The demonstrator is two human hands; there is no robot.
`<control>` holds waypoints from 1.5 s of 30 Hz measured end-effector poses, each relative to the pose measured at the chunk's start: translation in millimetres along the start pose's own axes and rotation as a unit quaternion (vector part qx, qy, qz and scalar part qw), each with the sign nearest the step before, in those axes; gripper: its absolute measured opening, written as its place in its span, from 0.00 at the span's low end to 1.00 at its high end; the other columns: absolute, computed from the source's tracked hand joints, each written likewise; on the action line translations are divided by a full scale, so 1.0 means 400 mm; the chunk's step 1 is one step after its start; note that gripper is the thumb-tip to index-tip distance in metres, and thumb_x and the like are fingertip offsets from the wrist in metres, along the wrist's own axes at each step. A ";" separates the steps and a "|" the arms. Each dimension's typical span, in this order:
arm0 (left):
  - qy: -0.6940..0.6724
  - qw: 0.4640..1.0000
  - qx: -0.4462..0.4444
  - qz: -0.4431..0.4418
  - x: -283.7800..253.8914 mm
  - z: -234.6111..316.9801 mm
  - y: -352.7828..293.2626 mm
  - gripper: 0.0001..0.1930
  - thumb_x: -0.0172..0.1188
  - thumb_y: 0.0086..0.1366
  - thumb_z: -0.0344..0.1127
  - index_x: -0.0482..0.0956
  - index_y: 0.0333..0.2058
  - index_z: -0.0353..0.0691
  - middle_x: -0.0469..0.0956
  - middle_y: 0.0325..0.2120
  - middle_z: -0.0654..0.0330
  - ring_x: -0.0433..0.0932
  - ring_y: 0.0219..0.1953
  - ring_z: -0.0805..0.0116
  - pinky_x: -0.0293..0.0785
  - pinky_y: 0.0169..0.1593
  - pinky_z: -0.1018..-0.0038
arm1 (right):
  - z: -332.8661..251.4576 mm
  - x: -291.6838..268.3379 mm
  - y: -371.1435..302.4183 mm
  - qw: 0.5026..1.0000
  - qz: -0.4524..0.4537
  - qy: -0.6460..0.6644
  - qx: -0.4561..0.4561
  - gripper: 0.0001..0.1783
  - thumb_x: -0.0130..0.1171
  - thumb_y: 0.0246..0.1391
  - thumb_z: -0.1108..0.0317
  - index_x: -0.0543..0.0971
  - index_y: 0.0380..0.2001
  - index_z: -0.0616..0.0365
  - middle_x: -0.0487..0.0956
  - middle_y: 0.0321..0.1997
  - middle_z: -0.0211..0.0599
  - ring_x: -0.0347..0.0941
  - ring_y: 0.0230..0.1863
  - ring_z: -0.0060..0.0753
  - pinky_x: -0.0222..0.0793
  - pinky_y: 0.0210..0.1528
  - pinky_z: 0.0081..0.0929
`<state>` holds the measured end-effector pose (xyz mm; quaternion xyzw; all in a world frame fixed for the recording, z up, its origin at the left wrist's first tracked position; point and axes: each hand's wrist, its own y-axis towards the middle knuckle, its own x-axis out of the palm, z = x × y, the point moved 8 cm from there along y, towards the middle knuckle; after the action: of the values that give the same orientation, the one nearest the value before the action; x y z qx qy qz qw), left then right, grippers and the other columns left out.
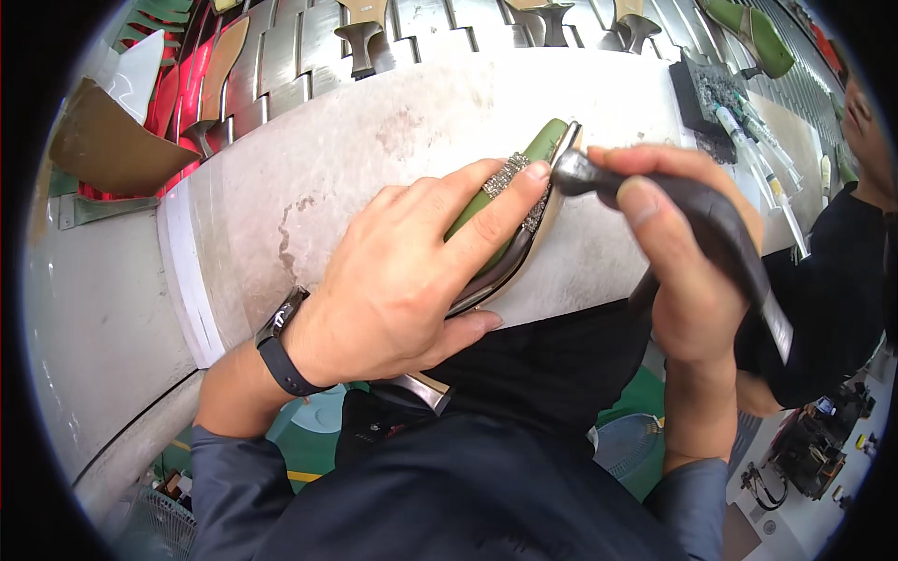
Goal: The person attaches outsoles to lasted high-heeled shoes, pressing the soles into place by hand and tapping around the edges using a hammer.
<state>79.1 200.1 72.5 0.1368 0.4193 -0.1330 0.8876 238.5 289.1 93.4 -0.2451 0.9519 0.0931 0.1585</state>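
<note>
The left hand (393, 266) held a green shoe (545, 142) with a glittery band (506, 176) over a pale table (374, 131), the right hand (697, 271) gripped a dark curved tool (718, 220), its rounded head (573, 173) at the shoe's edge, syringes (778, 194) lay to the right

In front of me stretches a whitish, brown-stained flat worktable (346, 159), with bright white glare (599, 93) toward its far edge; beyond it I see a long band of overlapping silver metal slats (281, 61), and below me a green floor (299, 451) crossed by a yellow stripe (304, 476)
</note>
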 end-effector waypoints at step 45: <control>-0.116 0.985 -0.022 0.122 -0.016 -0.131 -0.083 0.21 0.67 0.66 0.40 0.81 0.52 0.31 0.82 0.36 0.50 0.81 0.38 0.54 0.76 0.43 0.65 | -0.044 0.248 -0.226 0.985 -0.044 -0.001 -0.168 0.19 0.74 0.43 0.76 0.82 0.41 0.68 0.85 0.43 0.54 0.84 0.43 0.50 0.82 0.48 0.38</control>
<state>26.6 188.6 41.1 0.1512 0.2964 -0.0297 0.9426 196.5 163.1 66.3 -0.3094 0.9109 0.2452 0.1203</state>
